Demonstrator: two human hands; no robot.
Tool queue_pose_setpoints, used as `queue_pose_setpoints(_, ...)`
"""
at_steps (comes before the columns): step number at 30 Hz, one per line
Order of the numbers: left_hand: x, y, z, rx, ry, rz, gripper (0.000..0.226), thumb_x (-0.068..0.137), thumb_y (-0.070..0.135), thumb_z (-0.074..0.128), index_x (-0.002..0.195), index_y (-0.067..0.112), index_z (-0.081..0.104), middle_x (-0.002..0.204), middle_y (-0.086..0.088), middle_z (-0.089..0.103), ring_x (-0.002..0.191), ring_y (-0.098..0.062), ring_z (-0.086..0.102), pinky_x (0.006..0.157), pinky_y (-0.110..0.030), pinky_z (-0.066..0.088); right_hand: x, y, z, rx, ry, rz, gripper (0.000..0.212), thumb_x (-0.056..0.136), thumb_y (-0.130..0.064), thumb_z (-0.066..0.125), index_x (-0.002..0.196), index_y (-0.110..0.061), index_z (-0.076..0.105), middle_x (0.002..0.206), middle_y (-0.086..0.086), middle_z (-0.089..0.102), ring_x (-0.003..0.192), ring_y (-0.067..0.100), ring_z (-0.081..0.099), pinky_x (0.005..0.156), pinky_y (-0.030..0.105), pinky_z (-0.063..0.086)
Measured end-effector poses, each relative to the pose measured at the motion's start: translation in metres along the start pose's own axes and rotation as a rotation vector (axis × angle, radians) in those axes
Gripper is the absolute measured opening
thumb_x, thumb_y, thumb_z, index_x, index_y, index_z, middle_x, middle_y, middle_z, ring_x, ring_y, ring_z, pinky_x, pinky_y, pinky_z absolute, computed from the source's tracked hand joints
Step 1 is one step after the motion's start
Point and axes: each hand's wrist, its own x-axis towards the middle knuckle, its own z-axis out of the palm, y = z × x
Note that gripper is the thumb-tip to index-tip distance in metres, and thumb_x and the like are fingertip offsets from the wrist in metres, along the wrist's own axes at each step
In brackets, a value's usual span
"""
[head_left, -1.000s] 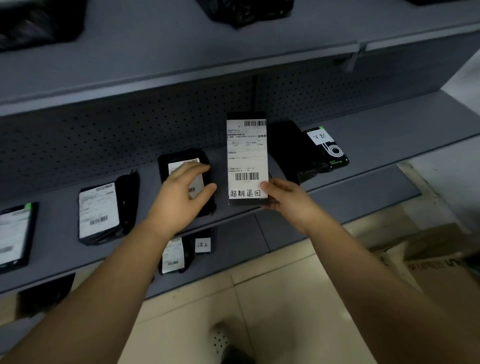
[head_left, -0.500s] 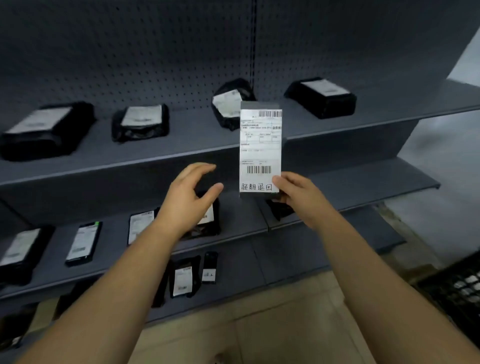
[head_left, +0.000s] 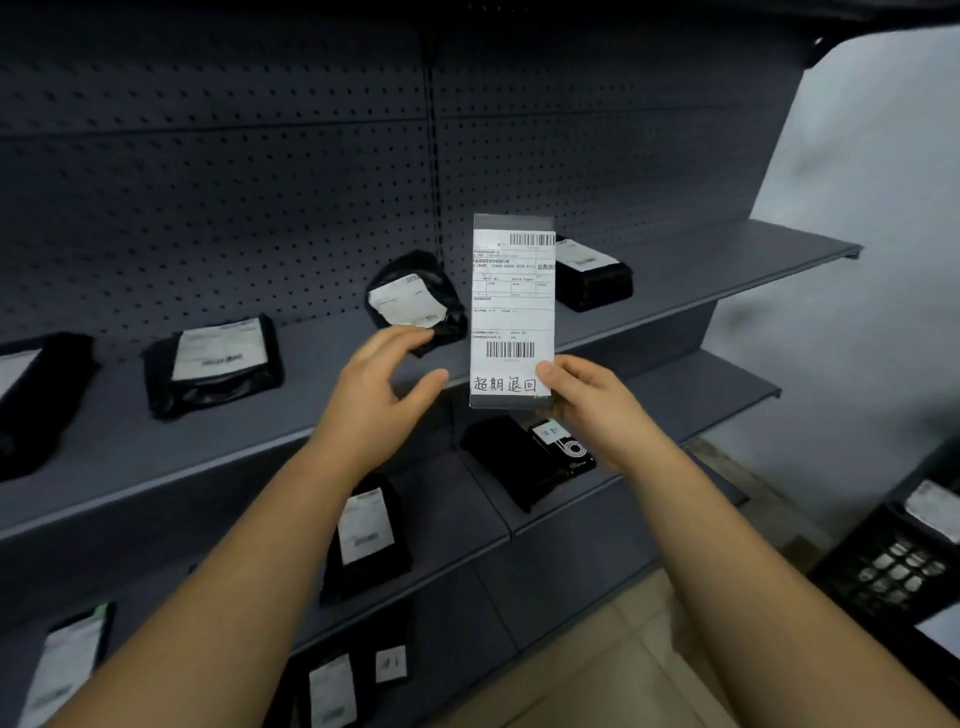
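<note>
Grey pegboard shelving filled the background, with black parcels carrying white shipping labels laid out along its shelves. At the far left of the upper shelf lay a dark parcel cut off by the edge of the view, and beside it a flat black parcel lay label up. Further along, a crumpled black parcel leaned near the back panel. On the shelf below lay a long black parcel.

The left hand hung in the air, empty, with fingers and thumb spread and loosely curved, just left of the labelled package and not touching it. That slim package stood upright in front of the upper shelf, its white label facing the camera with barcodes and a handwritten line at the bottom. The right hand pinched its lower right corner, thumb on the front.

Behind the package's right edge sat a boxy black parcel. Below the right hand lay a slim black box. A black crate stood at the far right.
</note>
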Motion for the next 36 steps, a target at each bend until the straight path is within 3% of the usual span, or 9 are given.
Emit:
queue_pose_setpoints(3, 0.035, -0.006, 0.024, -0.059, -0.054, 0.072, 0.041, 0.092, 0.033, 0.063, 0.130, 0.020, 0.057, 0.130, 0.013, 0.050, 0.122, -0.003, 0.044, 0.104, -0.025, 0.035, 0.003, -0.001, -0.023, -0.060, 0.112, 0.006, 0.029, 0.087, -0.045, 0.062, 0.102, -0.024, 0.075, 0.113, 0.008, 0.073, 0.113, 0.039, 0.063, 0.102, 0.054, 0.048)
queue_pose_setpoints(10, 0.081, 0.057, 0.151, -0.321, -0.307, 0.307, 0.043, 0.089, 0.036, 0.061, 0.126, 0.016, 0.060, 0.127, 0.012, 0.052, 0.119, -0.006, 0.049, 0.102, -0.022, 0.036, -0.080, -0.002, -0.133, -0.060, 0.603, 0.065, 0.018, 0.101, -0.016, 0.052, 0.103, -0.010, 0.068, 0.099, 0.004, 0.073, 0.085, 0.012, 0.066, 0.072, 0.020, 0.053)
queue_pose_setpoints(12, 0.081, 0.094, 0.195, -0.401, -0.394, 0.377, 0.044, 0.087, 0.035, 0.060, 0.126, 0.014, 0.061, 0.128, 0.009, 0.054, 0.120, -0.009, 0.050, 0.105, -0.027, 0.037, -0.118, 0.001, -0.169, -0.105, 0.744, 0.100, 0.017, 0.099, -0.022, 0.056, 0.099, -0.012, 0.069, 0.096, 0.003, 0.072, 0.079, 0.008, 0.063, 0.072, 0.021, 0.050)
queue_pose_setpoints(15, 0.072, 0.154, 0.257, -0.485, -0.516, 0.466, 0.044, 0.086, 0.035, 0.061, 0.125, 0.014, 0.061, 0.130, 0.004, 0.056, 0.122, -0.014, 0.051, 0.107, -0.031, 0.038, -0.178, 0.005, -0.216, -0.129, 0.917, 0.148, 0.038, 0.085, -0.043, 0.064, 0.095, -0.006, 0.069, 0.094, 0.007, 0.069, 0.084, 0.018, 0.057, 0.083, 0.041, 0.048)
queue_pose_setpoints(18, 0.057, 0.211, 0.316, -0.538, -0.636, 0.520, 0.043, 0.087, 0.035, 0.063, 0.125, 0.015, 0.061, 0.131, 0.004, 0.055, 0.124, -0.013, 0.049, 0.108, -0.027, 0.035, -0.233, 0.014, -0.260, -0.086, 1.051, 0.166, 0.035, 0.094, -0.033, 0.060, 0.096, 0.002, 0.063, 0.095, 0.009, 0.065, 0.089, 0.022, 0.057, 0.088, 0.041, 0.051)
queue_pose_setpoints(22, 0.038, 0.268, 0.384, -0.569, -0.757, 0.563, 0.040, 0.090, 0.034, 0.065, 0.127, 0.021, 0.060, 0.129, 0.015, 0.050, 0.123, -0.003, 0.044, 0.108, -0.029, 0.035, -0.287, 0.031, -0.318, -0.083, 1.136, 0.209, 0.028, 0.100, -0.024, 0.054, 0.104, 0.002, 0.065, 0.098, 0.002, 0.072, 0.086, 0.016, 0.062, 0.075, 0.024, 0.052)
queue_pose_setpoints(27, 0.033, 0.316, 0.451, -0.541, -0.790, 0.574, 0.038, 0.091, 0.029, 0.064, 0.128, 0.021, 0.059, 0.131, 0.013, 0.051, 0.121, -0.004, 0.045, 0.106, -0.026, 0.035, -0.317, 0.048, -0.389, -0.111, 1.178, 0.266, 0.038, 0.097, -0.032, 0.058, 0.109, 0.004, 0.063, 0.109, 0.012, 0.072, 0.095, 0.029, 0.068, 0.093, 0.043, 0.054)
queue_pose_setpoints(30, 0.036, 0.336, 0.485, -0.536, -0.813, 0.557, 0.038, 0.091, 0.028, 0.064, 0.127, 0.019, 0.060, 0.131, 0.010, 0.054, 0.121, -0.005, 0.047, 0.106, -0.027, 0.036, -0.319, 0.056, -0.428, -0.096, 1.190, 0.295, 0.043, 0.097, -0.031, 0.058, 0.110, 0.009, 0.059, 0.111, 0.014, 0.071, 0.089, 0.020, 0.066, 0.085, 0.037, 0.056)
queue_pose_setpoints(36, 0.050, 0.361, 0.564, -0.508, -0.881, 0.523, 0.039, 0.091, 0.027, 0.064, 0.128, 0.019, 0.060, 0.131, 0.009, 0.053, 0.121, -0.004, 0.047, 0.104, -0.026, 0.035, -0.306, 0.081, -0.505, -0.052, 1.186, 0.410, 0.040, 0.091, -0.043, 0.062, 0.107, -0.007, 0.068, 0.108, 0.008, 0.074, 0.104, 0.032, 0.068, 0.099, 0.051, 0.051)
